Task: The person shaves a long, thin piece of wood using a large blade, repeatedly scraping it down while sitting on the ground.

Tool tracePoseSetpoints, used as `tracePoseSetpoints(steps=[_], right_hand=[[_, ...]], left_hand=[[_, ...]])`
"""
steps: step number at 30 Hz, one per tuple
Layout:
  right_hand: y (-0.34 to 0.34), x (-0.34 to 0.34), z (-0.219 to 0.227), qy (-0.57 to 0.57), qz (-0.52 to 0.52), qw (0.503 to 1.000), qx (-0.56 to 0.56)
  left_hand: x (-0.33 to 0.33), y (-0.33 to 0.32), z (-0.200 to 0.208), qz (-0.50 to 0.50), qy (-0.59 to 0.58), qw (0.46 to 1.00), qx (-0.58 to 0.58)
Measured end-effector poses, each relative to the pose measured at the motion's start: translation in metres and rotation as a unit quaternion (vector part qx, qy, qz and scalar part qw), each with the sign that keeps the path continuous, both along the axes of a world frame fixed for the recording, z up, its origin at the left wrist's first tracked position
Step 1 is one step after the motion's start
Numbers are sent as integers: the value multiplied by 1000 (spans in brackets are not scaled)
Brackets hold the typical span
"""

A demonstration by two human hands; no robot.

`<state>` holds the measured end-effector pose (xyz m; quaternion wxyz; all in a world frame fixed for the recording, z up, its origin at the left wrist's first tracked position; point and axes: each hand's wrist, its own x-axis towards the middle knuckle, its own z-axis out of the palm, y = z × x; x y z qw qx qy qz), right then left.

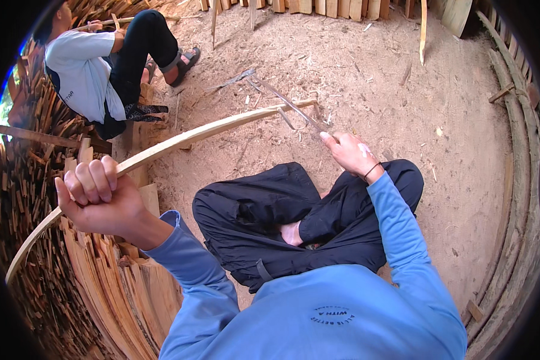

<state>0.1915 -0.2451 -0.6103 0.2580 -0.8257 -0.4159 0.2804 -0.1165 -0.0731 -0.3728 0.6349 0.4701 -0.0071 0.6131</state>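
Observation:
A long, pale wooden strip [204, 130] runs diagonally, curved in this view, from the lower left up to the middle of the ground. My left hand [105, 198] is closed around its near part, fingers wrapped over the top. In my right hand [351, 155] is a long, narrow knife [285, 101], its blade pointing away and to the left. The blade crosses the strip close to the strip's far end; whether it is cutting in cannot be told. My fingers hide the knife's handle. I sit cross-legged in dark trousers [252, 204].
Stacked split wood [18, 228] fills the left side, with longer boards [111, 282] beside my left arm. Another person [81, 66] sits at the upper left, holding a wooden strip. Upright boards [342, 7] line the back; long poles [516, 198] lie along the right. Shavings litter the dirt ground [462, 126].

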Motion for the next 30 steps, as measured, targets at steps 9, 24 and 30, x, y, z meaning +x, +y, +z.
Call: tracePoseSetpoints(steps=[9,24,30], right_hand=[[-6,-6,-3,5,7,1000,-3],[-19,3,-9,-20,27,999,-12],[-19,0,1,-11,42,998,-48]], left_hand=[[-5,-8,2,-10,47,999,12],[-3,-64,-7,-9,50,999,11],[-19,-73,-22,-7,22,1000,18]])
